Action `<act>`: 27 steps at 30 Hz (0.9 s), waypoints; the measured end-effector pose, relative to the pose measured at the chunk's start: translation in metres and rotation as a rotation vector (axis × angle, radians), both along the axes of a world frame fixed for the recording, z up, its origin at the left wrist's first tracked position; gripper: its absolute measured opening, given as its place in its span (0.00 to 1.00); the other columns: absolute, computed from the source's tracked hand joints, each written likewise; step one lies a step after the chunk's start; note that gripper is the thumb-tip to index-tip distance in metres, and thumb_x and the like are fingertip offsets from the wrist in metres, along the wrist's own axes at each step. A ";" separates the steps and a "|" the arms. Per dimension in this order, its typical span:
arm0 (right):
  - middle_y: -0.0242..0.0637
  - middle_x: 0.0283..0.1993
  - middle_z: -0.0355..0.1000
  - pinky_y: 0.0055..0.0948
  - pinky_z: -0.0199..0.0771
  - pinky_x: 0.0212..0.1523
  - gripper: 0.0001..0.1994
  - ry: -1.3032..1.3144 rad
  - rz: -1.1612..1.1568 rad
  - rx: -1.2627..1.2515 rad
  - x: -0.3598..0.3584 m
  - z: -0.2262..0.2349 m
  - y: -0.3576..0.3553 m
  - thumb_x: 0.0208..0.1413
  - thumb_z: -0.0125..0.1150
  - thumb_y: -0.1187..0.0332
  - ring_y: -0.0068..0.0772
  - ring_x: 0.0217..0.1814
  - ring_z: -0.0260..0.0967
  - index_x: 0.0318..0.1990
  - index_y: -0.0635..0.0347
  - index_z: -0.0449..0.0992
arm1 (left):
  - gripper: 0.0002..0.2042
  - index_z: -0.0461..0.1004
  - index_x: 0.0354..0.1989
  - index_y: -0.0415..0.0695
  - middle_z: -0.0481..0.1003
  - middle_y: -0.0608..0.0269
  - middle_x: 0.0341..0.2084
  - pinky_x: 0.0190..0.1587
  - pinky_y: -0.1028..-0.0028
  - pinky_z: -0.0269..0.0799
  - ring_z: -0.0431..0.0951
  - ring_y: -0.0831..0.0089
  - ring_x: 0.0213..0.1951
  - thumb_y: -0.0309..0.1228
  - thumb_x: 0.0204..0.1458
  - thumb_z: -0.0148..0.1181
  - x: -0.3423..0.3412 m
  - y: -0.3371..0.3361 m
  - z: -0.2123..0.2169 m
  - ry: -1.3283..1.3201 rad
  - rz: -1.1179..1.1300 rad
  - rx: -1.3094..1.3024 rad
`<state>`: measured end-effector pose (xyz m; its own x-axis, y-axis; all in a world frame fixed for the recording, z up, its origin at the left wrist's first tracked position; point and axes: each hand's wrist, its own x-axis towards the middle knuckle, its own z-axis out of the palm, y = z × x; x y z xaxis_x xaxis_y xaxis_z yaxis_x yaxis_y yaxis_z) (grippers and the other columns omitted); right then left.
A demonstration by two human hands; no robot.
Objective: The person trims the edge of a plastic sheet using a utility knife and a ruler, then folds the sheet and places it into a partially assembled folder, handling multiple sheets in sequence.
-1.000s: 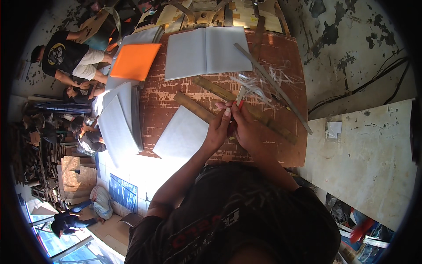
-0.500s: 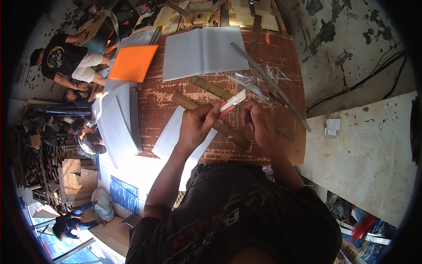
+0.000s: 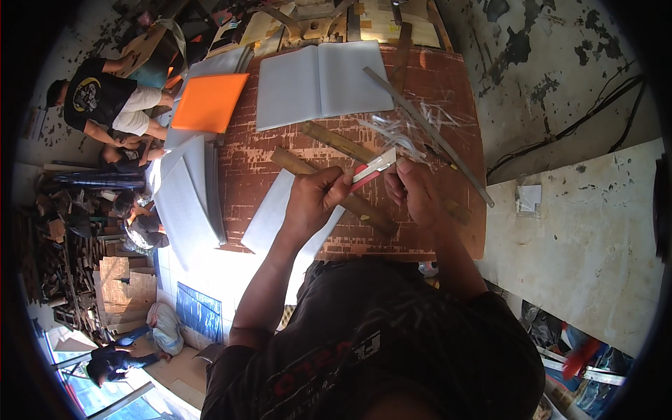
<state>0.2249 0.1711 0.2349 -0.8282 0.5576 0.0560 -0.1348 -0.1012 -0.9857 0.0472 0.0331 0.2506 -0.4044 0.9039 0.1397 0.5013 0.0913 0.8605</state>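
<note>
The left hand (image 3: 316, 194) closes its grip round a slim cutter knife with a red body and a pale metal front (image 3: 376, 169). The right hand (image 3: 418, 187) is at the knife's tip with its fingers curled in; whether they pinch the metal or merely lie beside it, I cannot tell.

The knife is in the air between the two hands, above the worn reddish-brown counter (image 3: 455, 70). Its long axis runs aslant, from the left fist up and rightward, the pale end pointing away from the body and toward the right fingertips.

Some cutting looks done, judging by the loose heap of clear, thin strips (image 3: 402, 134) beyond the right hand. No sheet is under the blade, and how many remain uncut cannot be told. The pale grey sheet with a centre fold (image 3: 290, 84) lies open at the far side; a smooth orange sheet (image 3: 208, 103) and a stack of pale grey sheets (image 3: 192, 199) are to the left. A long grey metal ruler (image 3: 439, 145) slants past the strips, and two flat brown wooden bars (image 3: 290, 159) lie below the hands.
</note>
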 end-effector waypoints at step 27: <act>0.23 0.19 0.58 0.22 0.54 0.22 0.24 0.008 0.019 0.024 0.001 -0.010 0.010 0.75 0.41 0.55 0.15 0.19 0.51 0.27 0.59 0.68 | 0.24 0.72 0.24 0.36 0.63 0.57 0.13 0.26 0.66 0.63 0.62 0.69 0.19 0.45 0.67 0.54 -0.003 0.002 -0.006 -0.092 -0.070 -0.055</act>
